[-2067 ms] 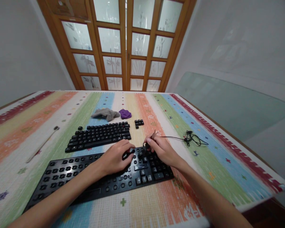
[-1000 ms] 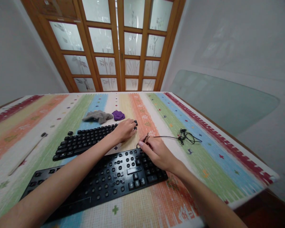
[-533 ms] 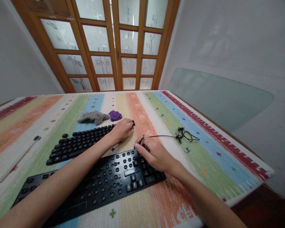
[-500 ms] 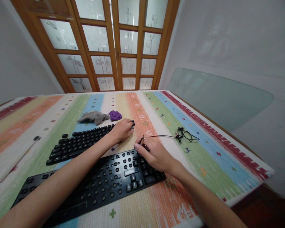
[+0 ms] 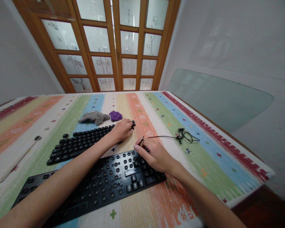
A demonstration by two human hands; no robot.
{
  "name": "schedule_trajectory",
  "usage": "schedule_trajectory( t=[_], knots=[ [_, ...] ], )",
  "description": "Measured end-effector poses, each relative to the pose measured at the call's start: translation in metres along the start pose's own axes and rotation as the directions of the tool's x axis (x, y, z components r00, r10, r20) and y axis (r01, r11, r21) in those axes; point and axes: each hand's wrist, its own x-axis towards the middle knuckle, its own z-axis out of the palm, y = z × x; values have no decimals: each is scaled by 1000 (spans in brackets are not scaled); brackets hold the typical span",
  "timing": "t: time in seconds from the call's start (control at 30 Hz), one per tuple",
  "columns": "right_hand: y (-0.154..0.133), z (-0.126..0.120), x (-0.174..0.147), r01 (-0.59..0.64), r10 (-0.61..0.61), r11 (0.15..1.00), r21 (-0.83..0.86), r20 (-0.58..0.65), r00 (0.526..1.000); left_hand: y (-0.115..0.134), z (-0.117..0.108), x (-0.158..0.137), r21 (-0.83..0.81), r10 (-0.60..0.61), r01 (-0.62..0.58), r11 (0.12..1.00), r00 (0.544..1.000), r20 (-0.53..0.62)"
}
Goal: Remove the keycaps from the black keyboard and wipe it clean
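Note:
My left hand [image 5: 123,130] reaches past the keyboard to the right end of a group of loose black keycaps [image 5: 84,142]. Its fingers are curled down and pinched at a black keycap [image 5: 133,124]; the fingertips are partly hidden. My right hand [image 5: 156,154] is closed around a small, thin metal tool [image 5: 142,142] that pokes up between thumb and forefinger; its exact kind is unclear. That hand rests over the upper right part of a black keyboard [image 5: 104,180]. Most of its key sockets are bare, while keycaps sit on the right end.
A grey cloth [image 5: 94,117] and a purple lump [image 5: 115,116] lie beyond the keycaps. A long-handled brush [image 5: 20,160] lies on the left. The keyboard's black cable [image 5: 184,136] is bundled on the right. A striped cloth [image 5: 216,164] covers the table.
Almost nothing differs. The view has shifted very slightly, and both hands keep their places and grips.

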Motion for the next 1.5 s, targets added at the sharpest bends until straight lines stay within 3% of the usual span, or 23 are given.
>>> schedule_trajectory(
  t=[0.27, 0.73, 1.03, 1.2, 1.5],
  knots=[
    [1, 0, 0, 3, -3, 1000, 3, 2, 1000, -3, 2, 2, -35, 68, -67, 997, 998, 7],
    [2, -7, 2, 6, -5, 997, 79, -14, 1000, -6, -4, -9, -42, 19, -20, 999, 1000, -21],
    [13, -18, 2, 53, -62, 992, 116, 80, 995, 12, -22, -72, -177, 60, -68, 982, 997, -50],
    [18, -17, 2, 14, -45, 982, 189, 157, 987, 29, -22, -109, -270, 11, -17, 963, 1000, -24],
    [18, -21, 3, 43, -69, 979, 201, 122, 990, 35, -12, -124, -342, -80, 43, 939, 992, -94]
  ],
)
